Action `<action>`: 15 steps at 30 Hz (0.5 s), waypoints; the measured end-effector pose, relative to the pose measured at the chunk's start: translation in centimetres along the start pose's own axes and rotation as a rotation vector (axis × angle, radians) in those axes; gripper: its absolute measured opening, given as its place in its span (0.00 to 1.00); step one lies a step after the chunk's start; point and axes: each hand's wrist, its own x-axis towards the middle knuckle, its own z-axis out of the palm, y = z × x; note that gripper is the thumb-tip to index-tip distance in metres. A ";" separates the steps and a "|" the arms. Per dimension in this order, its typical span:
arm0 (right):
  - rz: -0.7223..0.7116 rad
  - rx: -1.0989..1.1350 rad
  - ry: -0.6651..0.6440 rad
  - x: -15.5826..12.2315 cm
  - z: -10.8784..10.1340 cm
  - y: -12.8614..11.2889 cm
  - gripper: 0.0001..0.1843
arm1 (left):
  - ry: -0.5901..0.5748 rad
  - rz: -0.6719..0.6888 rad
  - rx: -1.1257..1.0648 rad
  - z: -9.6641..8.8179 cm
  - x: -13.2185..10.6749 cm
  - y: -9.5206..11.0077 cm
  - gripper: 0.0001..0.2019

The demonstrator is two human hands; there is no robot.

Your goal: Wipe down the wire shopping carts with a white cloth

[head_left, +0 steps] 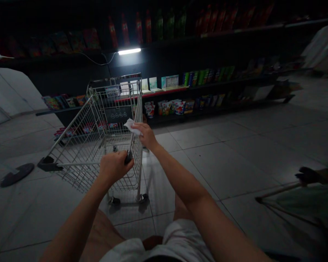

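Note:
A metal shopping cart [79,145] stands on the tiled floor just ahead of me, its basket empty. My left hand [114,165] is closed around the right end of the cart's handle bar. My right hand [144,135] is pinched on a small white cloth [131,126] and presses it against the cart's right top rail. Both forearms reach forward from the bottom of the view, above my knees and white shorts.
Dark store shelves [196,87] with colourful packets and bottles run across the back, lit by one tube lamp [129,51]. A second cart's frame and handle [303,182] show at the right edge. A dark round object [18,174] lies on the floor at left.

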 end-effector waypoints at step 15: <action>0.355 0.177 0.099 -24.2 15.2 -4.5 0.32 | 0.009 0.012 -0.025 -0.2 -4.5 -7.5 0.19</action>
